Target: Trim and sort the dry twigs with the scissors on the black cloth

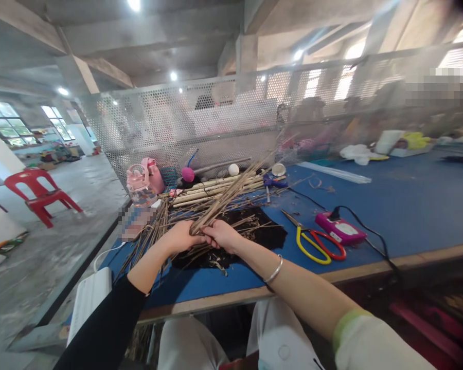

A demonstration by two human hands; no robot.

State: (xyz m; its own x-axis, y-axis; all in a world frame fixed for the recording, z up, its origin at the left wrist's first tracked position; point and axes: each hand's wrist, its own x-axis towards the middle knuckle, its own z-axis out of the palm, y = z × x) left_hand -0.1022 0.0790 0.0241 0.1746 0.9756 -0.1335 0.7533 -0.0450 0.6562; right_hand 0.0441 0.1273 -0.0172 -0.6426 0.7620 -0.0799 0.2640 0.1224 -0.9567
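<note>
A bundle of thin dry brown twigs (pixel 224 198) slants up and away from my hands toward the mesh panel. My left hand (pixel 181 236) is wrapped round the bundle's near end. Beside it, touching, my right hand (pixel 223 235) has its fingers pinched at the same end; what exactly lies between the fingertips is hidden. Under both hands a black cloth (pixel 268 234) carries loose twigs and scraps. More loose twigs (pixel 162 218) lie in a heap to the left. Scissors (pixel 312 241) with one yellow and one red handle rest to the right of the cloth.
A purple power box (pixel 340 227) with a black cable sits at the right. Behind the twigs are a blue glue gun (pixel 273 181), thicker pale sticks (pixel 212 189) and a pink water bottle (pixel 139 185). A perforated metal panel (pixel 185 123) bounds the blue table's (pixel 420 205) back.
</note>
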